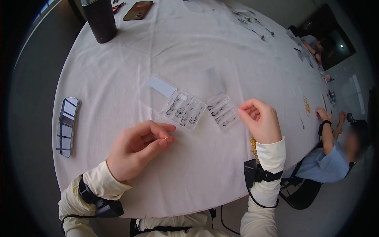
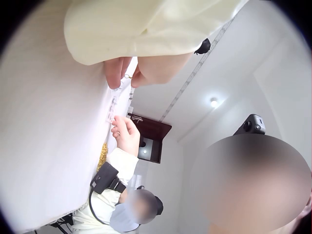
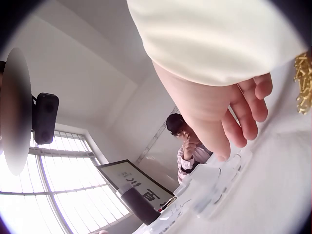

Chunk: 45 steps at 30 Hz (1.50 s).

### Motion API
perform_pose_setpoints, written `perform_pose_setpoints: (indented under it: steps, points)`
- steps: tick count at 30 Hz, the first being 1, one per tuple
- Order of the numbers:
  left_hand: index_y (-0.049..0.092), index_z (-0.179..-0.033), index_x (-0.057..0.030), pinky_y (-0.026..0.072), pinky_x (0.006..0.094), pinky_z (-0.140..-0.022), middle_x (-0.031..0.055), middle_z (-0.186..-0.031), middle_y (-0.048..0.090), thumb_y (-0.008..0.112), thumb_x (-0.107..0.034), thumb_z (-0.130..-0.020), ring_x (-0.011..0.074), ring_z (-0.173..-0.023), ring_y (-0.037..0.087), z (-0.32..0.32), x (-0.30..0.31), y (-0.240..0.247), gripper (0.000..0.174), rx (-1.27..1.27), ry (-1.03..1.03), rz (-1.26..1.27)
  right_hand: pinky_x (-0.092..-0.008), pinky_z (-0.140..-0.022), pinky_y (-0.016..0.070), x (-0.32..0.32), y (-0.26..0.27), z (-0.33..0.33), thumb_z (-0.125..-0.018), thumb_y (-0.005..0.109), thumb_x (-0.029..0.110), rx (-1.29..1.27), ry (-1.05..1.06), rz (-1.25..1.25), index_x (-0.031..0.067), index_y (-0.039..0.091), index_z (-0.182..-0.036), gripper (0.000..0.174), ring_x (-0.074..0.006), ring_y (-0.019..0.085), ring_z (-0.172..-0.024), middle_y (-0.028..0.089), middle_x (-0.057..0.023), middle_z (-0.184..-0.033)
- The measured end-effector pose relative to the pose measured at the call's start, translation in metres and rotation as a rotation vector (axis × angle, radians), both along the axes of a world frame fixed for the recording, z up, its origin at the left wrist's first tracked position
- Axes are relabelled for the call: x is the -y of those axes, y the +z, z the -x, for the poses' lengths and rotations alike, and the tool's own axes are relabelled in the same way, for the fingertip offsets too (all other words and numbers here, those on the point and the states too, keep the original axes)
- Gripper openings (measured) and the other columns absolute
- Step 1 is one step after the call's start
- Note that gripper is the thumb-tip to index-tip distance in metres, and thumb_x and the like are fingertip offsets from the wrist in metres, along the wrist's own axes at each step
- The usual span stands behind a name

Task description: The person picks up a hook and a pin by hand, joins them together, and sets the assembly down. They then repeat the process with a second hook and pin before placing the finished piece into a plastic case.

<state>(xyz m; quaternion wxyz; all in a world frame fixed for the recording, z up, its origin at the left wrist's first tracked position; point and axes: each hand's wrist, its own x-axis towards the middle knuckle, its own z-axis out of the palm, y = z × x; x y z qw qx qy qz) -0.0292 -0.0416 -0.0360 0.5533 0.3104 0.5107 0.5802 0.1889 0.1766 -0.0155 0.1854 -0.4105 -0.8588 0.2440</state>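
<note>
My left hand (image 1: 136, 148) pinches a small gold-coloured metal piece (image 1: 166, 139) between thumb and fingertips, held over the white cloth. In the left wrist view the gold piece (image 2: 128, 76) has a small loop at its end. At the right edge of a clear plastic box of fish hooks (image 1: 222, 112) is my right hand (image 1: 261, 120), its thumb and index fingertips close to the rim and the other fingers loosely bent. Another lidded box of fish hooks (image 1: 184, 110) lies just left of it, ahead of the left hand. Both boxes stand with lids raised back, dark hooks sorted in compartments.
A pile of gold-coloured pieces (image 1: 253, 148) lies beside my right wrist, partly hidden by the sleeve. A phone (image 1: 68, 127) is at the left edge; a dark tumbler (image 1: 99, 21) and another phone (image 1: 138, 10) are farther back. A person in blue (image 1: 321, 162) sits at the right.
</note>
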Motion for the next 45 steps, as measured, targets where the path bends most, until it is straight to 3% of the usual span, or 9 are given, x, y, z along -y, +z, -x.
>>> perform_pose_setpoints:
  steps: [12,17,21,23,26,30,35,39,45]
  points:
    - [0.058,-0.099,-0.0038,0.0467,0.0303,-0.095,0.0160,-0.131,0.051,0.055,-0.007,-0.095,0.0161,-0.110,0.059,0.003,-0.001,-0.005,0.006,0.023,0.073,-0.004,-0.0294,-0.055,0.0455,0.002,-0.009,0.007,-0.079,0.064,0.002,0.023,0.058,-0.087,-0.0001,0.059,-0.078,0.006,-0.0174,0.057,-0.059,0.062,-0.0072,-0.073]
    - [0.058,-0.095,-0.0042,0.0466,0.0300,-0.094,0.0148,-0.133,0.049,0.055,-0.008,-0.095,0.0158,-0.109,0.058,0.012,-0.007,-0.007,0.005,-0.028,0.176,-0.071,-0.0281,-0.063,0.0469,-0.001,-0.009,0.004,-0.088,0.055,0.001,-0.277,0.007,0.023,0.0001,0.054,-0.087,0.002,-0.0137,0.058,-0.068,0.063,-0.0058,-0.075]
    - [0.056,-0.091,-0.0005,0.0490,0.0320,-0.085,0.0169,-0.127,0.054,0.058,0.004,-0.084,0.0209,-0.099,0.060,0.007,-0.002,0.007,0.009,-0.711,0.024,-0.187,-0.0267,-0.067,0.0470,0.009,0.005,0.009,-0.092,0.050,0.001,-0.507,0.018,0.167,0.0005,0.050,-0.090,0.002,-0.0120,0.057,-0.070,0.061,-0.0050,-0.075]
    - [0.055,-0.089,-0.0021,0.0492,0.0356,-0.085,0.0158,-0.129,0.054,0.061,0.000,-0.080,0.0269,-0.102,0.059,-0.005,-0.007,0.004,0.011,-1.060,-0.146,-0.440,-0.0259,-0.067,0.0470,0.013,0.011,0.007,-0.094,0.047,0.001,-0.484,0.083,0.231,0.0003,0.048,-0.091,0.003,-0.0111,0.055,-0.069,0.059,-0.0052,-0.075]
    - [0.055,-0.088,-0.0043,0.0484,0.0380,-0.087,0.0131,-0.132,0.054,0.063,-0.006,-0.081,0.0290,-0.109,0.054,-0.019,-0.012,-0.012,0.011,-1.352,-0.241,-0.518,-0.0250,-0.066,0.0468,0.015,0.014,0.006,-0.094,0.049,0.003,-0.518,0.152,0.347,0.0003,0.049,-0.091,0.004,-0.0100,0.054,-0.067,0.058,-0.0043,-0.076]
    - [0.054,-0.088,-0.0051,0.0475,0.0379,-0.088,0.0116,-0.132,0.054,0.062,-0.008,-0.081,0.0283,-0.112,0.051,-0.016,-0.017,-0.009,0.010,-1.472,-0.230,-0.446,-0.0241,-0.064,0.0463,0.019,0.016,0.002,-0.093,0.052,0.002,-0.343,0.194,0.482,-0.0001,0.051,-0.090,0.004,-0.0091,0.055,-0.067,0.058,-0.0046,-0.078]
    - [0.055,-0.088,-0.0054,0.0472,0.0399,-0.090,0.0109,-0.131,0.054,0.065,-0.006,-0.079,0.0317,-0.108,0.051,-0.003,-0.014,-0.009,0.014,-1.576,-0.112,-0.296,-0.0241,-0.062,0.0470,0.026,0.008,0.012,-0.089,0.058,0.004,-0.038,0.378,0.325,-0.0008,0.055,-0.087,0.006,-0.0100,0.056,-0.067,0.059,-0.0054,-0.078]
    - [0.054,-0.100,-0.0048,0.0450,0.0422,-0.092,0.0117,-0.125,0.051,0.061,-0.006,-0.079,0.0315,-0.115,0.046,0.009,-0.014,-0.010,0.022,-1.579,-0.068,-0.259,-0.0244,-0.060,0.0468,0.023,-0.008,0.016,-0.090,0.060,0.006,-0.122,0.307,0.398,-0.0019,0.056,-0.088,0.009,-0.0098,0.055,-0.064,0.061,-0.0046,-0.075]
    - [0.057,-0.089,-0.0072,0.0511,0.0387,-0.083,0.0086,-0.114,0.058,0.065,-0.002,-0.081,0.0327,-0.107,0.050,0.007,-0.015,-0.008,0.013,-1.553,0.035,-0.303,-0.0241,-0.058,0.0451,0.022,-0.022,0.034,-0.090,0.060,0.006,-0.225,0.263,0.319,-0.0021,0.057,-0.087,0.009,-0.0088,0.055,-0.064,0.060,-0.0032,-0.072]
